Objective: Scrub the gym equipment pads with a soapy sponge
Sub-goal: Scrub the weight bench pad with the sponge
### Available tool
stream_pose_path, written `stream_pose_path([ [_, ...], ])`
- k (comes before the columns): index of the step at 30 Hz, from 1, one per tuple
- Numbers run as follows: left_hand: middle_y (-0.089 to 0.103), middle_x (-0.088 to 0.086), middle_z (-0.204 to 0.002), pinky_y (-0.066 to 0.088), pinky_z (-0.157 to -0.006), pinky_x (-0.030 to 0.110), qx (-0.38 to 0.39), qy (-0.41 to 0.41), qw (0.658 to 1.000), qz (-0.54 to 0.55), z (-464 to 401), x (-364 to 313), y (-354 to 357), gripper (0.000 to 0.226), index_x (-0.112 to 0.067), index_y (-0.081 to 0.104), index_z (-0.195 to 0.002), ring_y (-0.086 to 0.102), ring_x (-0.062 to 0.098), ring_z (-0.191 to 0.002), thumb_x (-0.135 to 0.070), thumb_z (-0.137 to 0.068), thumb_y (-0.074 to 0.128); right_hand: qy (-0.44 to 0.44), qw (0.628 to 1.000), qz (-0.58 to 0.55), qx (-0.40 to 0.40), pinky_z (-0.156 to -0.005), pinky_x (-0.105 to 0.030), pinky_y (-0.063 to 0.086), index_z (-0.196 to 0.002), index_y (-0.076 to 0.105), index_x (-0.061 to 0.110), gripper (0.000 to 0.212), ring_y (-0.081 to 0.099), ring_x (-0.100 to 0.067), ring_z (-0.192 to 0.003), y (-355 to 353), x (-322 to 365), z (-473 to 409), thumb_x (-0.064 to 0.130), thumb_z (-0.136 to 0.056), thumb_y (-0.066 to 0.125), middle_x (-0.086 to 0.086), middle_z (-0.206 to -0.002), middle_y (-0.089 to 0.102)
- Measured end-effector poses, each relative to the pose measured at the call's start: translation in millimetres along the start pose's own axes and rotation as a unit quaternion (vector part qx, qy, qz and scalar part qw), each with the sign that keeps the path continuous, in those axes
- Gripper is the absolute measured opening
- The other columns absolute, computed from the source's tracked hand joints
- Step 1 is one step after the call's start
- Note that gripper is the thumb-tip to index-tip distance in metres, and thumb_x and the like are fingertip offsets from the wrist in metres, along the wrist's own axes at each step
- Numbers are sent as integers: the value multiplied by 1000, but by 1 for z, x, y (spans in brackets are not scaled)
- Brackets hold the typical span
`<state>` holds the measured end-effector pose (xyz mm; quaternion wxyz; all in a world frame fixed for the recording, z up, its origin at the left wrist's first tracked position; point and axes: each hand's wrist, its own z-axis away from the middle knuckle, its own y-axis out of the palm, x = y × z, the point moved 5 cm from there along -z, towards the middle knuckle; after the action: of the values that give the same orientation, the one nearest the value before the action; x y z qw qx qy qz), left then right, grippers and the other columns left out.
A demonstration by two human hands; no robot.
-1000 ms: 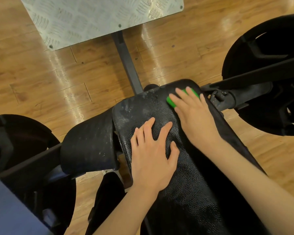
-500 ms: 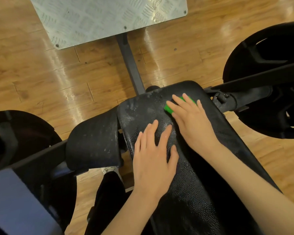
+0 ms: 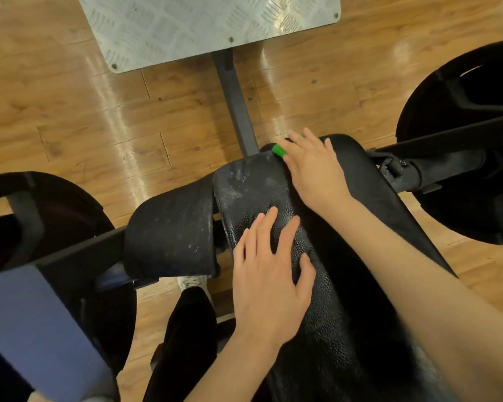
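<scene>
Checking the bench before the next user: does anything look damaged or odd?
No damage shows. The long pad and roller pad carry whitish flecks, probably soap from the green sponge under the right hand.

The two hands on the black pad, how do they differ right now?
The right hand is at the pad's far end, pressing on a green sponge; the left hand is nearer and has nothing under it but the pad. The left hand's fingers are spread; the right hand's lie closer together. Both lie palm down on the pad.
</scene>
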<state>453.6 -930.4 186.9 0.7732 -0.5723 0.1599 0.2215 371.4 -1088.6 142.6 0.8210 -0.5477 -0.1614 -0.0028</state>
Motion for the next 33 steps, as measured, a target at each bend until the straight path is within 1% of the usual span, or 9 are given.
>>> stream_pose_path([
  [3,35,2,-156,24,-117,40,3,2,1000,-2,1,1,0,52,-29,42,-147,27,20,-146,-42,-97,35,-8,1000,6,7,-117,-49,7,-144,42,22,41,15,-24,-147,1,2,-4,18,-104,35,0,-153,35],
  [6,35,3,-156,23,-117,40,3,4,1000,2,1,2,0,52,-27,43,-146,27,21,-146,-41,-96,36,-45,999,-18,-21,-117,-47,7,-143,46,23,42,19,-25,-147,-9,1,61,16,-101,43,1,-153,36],
  [8,35,3,-156,24,-117,40,3,4,1000,2,0,1,0,52,-27,43,-146,28,21,-146,-41,-96,36,-49,999,-20,-15,-117,-46,7,-142,47,23,42,22,-25,-146,-10,1,78,16,-100,45,1,-152,38],
  [14,35,3,-156,27,-118,41,0,4,1000,0,0,1,2,52,-28,42,-147,29,20,-146,-41,-97,36,-19,999,-9,26,-116,-50,7,-143,45,22,39,16,-25,-147,7,14,-21,19,-105,36,0,-154,35],
  [17,34,3,-157,24,-119,40,7,4,1000,0,1,3,3,52,-28,41,-147,27,20,-146,-41,-97,36,-35,999,-32,17,-117,-51,4,-144,43,22,41,12,-24,-148,3,14,13,16,-103,40,1,-156,31],
  [20,33,4,-158,26,-119,42,10,4,1000,3,0,2,2,52,-27,42,-146,27,21,-147,-41,-96,36,-63,997,-36,10,-118,-49,3,-144,43,25,44,12,-22,-148,-8,14,62,16,-102,43,3,-156,30],
  [27,37,4,-156,26,-118,40,-5,6,1000,23,-1,2,1,52,-28,43,-146,29,20,-146,-40,-96,38,-36,998,-13,44,-116,-54,5,-144,43,22,41,14,-26,-148,11,26,-22,19,-104,36,0,-155,33],
  [29,37,5,-156,26,-119,41,-1,10,1000,27,0,3,1,50,-25,45,-144,29,20,-147,-38,-96,39,-53,998,-30,31,-116,-58,7,-143,44,21,42,15,-26,-147,6,27,5,14,-102,41,-1,-154,34],
  [33,31,3,-160,20,-122,38,3,-2,999,36,20,7,-2,50,-24,43,-146,22,18,-150,-38,-97,38,-84,995,-41,22,-117,-51,4,-144,43,23,44,13,-24,-148,-4,28,68,13,-101,44,1,-156,30],
])
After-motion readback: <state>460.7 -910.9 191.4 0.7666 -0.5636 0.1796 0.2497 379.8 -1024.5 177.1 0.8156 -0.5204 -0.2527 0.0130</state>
